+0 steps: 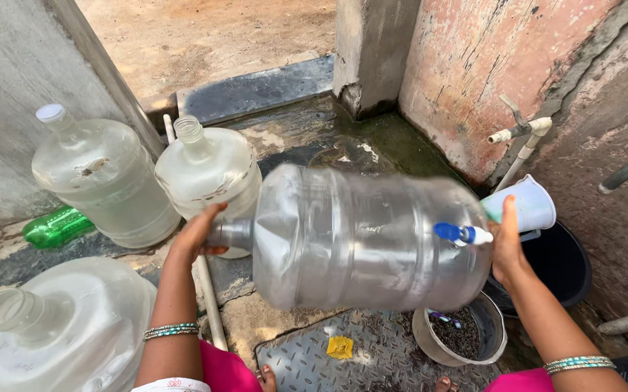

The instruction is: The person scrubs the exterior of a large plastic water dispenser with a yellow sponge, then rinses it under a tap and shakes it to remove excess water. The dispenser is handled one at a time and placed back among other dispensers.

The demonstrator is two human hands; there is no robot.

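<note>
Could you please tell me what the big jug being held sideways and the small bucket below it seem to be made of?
Big jug: clear glossy plastic, judging by its see-through ribbed wall. Small bucket: probably grey plastic, with a dull, scuffed rim.

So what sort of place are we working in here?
Probably an outdoor water-filling or wash spot: a wall tap over wet concrete, big clear jugs standing about, and a black bucket. Both hands hold a jug sideways.

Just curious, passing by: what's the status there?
Left hand grips jug neck; right hand braces its base. Jug held sideways. Bowl and bucket below.
</note>
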